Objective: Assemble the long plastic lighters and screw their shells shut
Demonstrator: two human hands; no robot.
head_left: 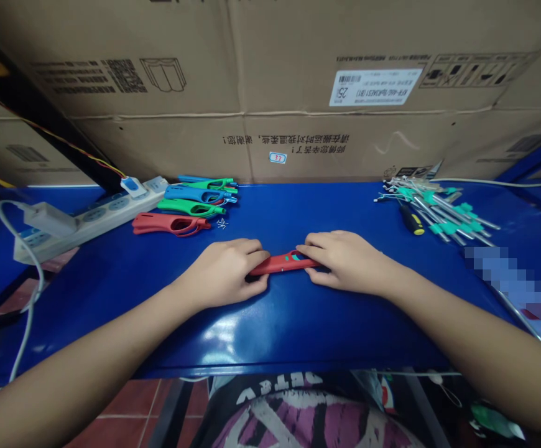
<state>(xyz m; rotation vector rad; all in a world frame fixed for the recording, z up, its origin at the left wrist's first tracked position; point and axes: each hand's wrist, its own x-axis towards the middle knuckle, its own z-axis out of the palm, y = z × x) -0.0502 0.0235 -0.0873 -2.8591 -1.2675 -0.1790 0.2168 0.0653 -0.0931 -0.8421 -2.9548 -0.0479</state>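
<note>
Between both hands, close above the blue table, is a red utility lighter casing [280, 264] with a green part showing near its middle. My left hand [233, 270] is closed on its left end, thumb below and fingers on top. On the right end, my right hand [345, 261] grips it, its fingers near the trigger opening. The parts of the casing under my fingers are hidden. Beyond my left hand lie a red casing [156, 225], a green casing [184, 207] and a blue casing [187, 192]. Small silver screws [222, 223] are scattered beside them.
A pile of metal lighter tubes [443, 211] with green parts lies at the back right, beside a black and yellow screwdriver [411, 219]. At left stands a white power strip [107, 211] with plugs and cables. A large cardboard box [196, 134] walls off the table's back.
</note>
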